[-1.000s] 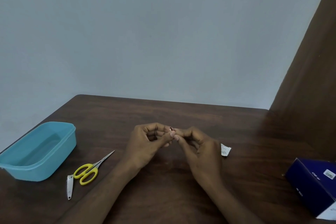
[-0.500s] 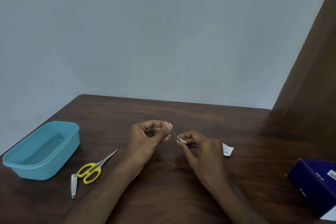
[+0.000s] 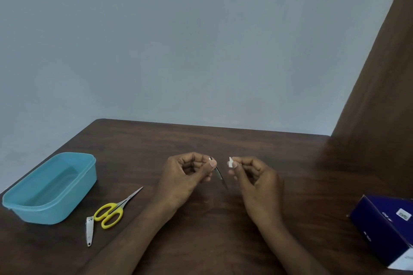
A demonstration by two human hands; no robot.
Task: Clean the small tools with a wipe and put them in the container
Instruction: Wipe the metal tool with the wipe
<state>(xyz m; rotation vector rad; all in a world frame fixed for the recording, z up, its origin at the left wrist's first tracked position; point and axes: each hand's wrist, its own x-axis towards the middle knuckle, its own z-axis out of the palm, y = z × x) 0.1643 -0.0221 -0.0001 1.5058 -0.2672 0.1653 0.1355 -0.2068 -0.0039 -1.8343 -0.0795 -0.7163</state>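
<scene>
My left hand (image 3: 186,176) pinches a thin dark metal tool, tweezers by the look of it (image 3: 220,175), by its upper end, with its tip pointing down toward the table. A short gap to the right, my right hand (image 3: 257,182) pinches a small white wipe (image 3: 230,162) between thumb and fingertip, apart from the tool. Yellow-handled scissors (image 3: 111,213) and a silver nail clipper (image 3: 89,231) lie on the brown table at the left. The blue plastic container (image 3: 51,187) stands at the far left with nothing visible inside.
A dark blue cardboard box (image 3: 384,227) sits at the table's right front edge. A brown panel (image 3: 380,96) rises along the right side. The wall lies behind the table's far edge.
My hands were joined around the tool with the wipe on it. The right hand slid the wipe down the tool and off its tip, and now holds it apart.
</scene>
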